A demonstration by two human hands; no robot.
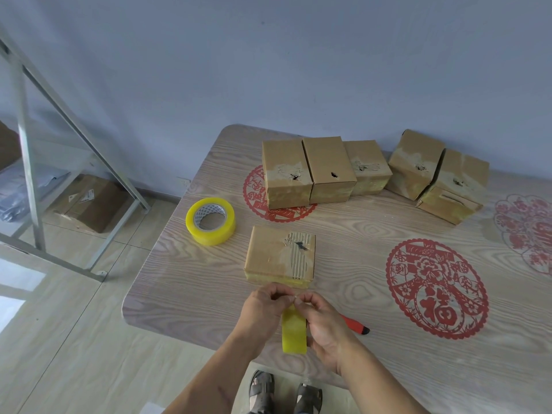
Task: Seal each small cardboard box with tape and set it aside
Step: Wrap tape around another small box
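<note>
My left hand (263, 309) and right hand (324, 322) pinch the top of a yellow tape strip (294, 333) just before the box (279, 255) on the counter (343, 264). My right hand half hides a red cutter (357, 324).

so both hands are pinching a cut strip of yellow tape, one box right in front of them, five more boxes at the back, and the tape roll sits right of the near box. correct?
One thing is off: the tape roll sits left of the near box, not right, as the head view shows. The rest holds: the left hand and right hand pinch the tape strip, and five boxes stand at the back of the table.
</note>
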